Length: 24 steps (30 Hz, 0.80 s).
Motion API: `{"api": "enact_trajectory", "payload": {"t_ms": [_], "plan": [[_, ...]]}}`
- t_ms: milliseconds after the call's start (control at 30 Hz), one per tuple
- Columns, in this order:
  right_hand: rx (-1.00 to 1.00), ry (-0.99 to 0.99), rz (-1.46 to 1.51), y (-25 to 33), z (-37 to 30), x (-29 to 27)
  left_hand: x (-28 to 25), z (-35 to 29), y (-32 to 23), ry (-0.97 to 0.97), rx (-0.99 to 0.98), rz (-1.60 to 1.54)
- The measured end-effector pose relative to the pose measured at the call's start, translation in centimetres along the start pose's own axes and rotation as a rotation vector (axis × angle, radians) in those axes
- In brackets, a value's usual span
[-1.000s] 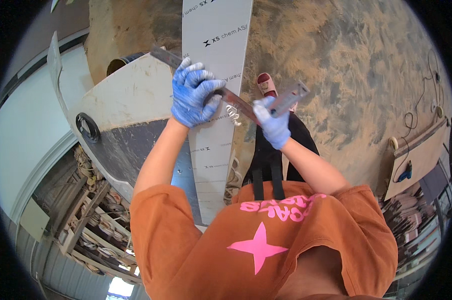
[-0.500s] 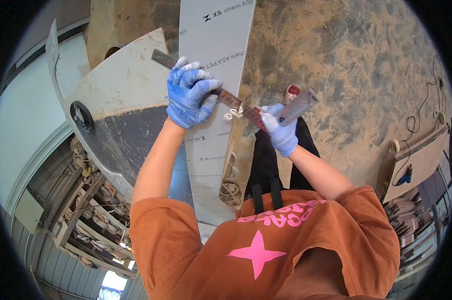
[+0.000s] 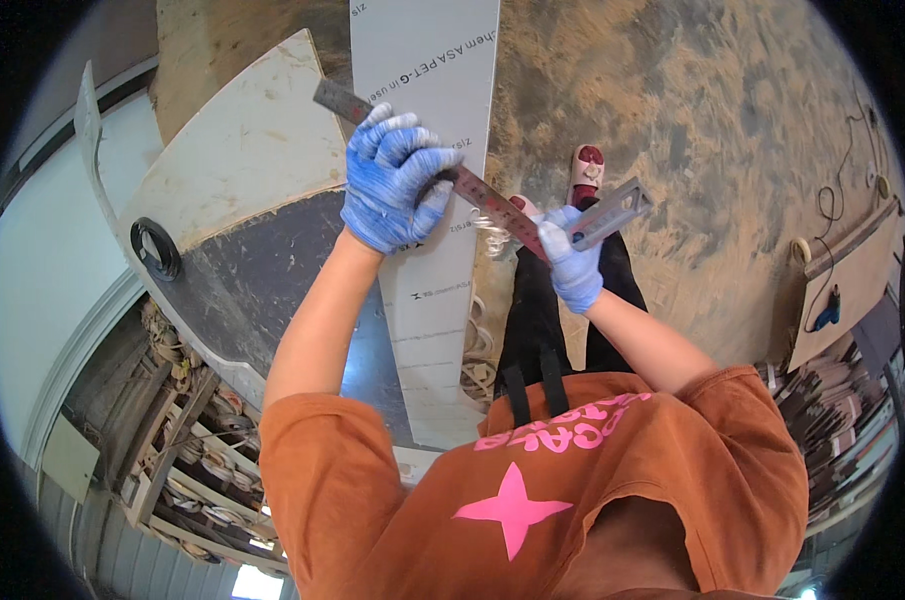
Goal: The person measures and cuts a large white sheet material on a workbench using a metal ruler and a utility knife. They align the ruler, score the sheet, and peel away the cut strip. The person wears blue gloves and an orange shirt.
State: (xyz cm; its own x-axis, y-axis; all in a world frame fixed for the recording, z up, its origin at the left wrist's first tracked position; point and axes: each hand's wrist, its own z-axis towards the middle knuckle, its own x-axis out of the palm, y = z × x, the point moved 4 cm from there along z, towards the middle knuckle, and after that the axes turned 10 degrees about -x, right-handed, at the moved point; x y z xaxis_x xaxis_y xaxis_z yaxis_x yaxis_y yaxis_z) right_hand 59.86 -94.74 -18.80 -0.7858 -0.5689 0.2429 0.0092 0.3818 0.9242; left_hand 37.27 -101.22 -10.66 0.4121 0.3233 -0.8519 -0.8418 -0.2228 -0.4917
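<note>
Both my hands wear blue and white work gloves. Between them runs a try square: its steel ruler blade [image 3: 497, 208] slants from upper left to lower right, and its aluminium stock [image 3: 612, 213] juts out to the right. My left hand [image 3: 397, 185] is closed round the blade, with the blade's far end sticking out beyond the fingers. At the corner where blade and stock meet, my right hand [image 3: 572, 265] grips the square. Below both lies a long pale grey film-covered panel [image 3: 432, 90]. A whitish curled cord [image 3: 492, 238], blurred, shows beside the blade.
Left of the panel is a curved board [image 3: 262, 120] with a dark section and a black coil [image 3: 157, 248] at its edge. Wooden racks [image 3: 172, 450] hold scraps at lower left. On the dusty floor [image 3: 712, 120], a cable [image 3: 827, 230] runs near a wooden board [image 3: 842, 285] at right.
The square and both hands have shifted slightly right in the picture, still gripping as before. The view has turned a little, showing more of the shoes.
</note>
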Motion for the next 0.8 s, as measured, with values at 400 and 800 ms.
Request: {"api": "enact_trajectory", "payload": {"t_ms": [400, 800], "plan": [[0.019, 0.077, -0.047, -1.2, -3.0, -1.4, 0.0, -6.3, -0.5, -0.07, -0.117, 0.039], [-0.027, 0.222, -0.145, -0.4, -4.8, -1.5, -0.5, -9.9, -1.9, -0.103, -0.152, 0.05]]}}
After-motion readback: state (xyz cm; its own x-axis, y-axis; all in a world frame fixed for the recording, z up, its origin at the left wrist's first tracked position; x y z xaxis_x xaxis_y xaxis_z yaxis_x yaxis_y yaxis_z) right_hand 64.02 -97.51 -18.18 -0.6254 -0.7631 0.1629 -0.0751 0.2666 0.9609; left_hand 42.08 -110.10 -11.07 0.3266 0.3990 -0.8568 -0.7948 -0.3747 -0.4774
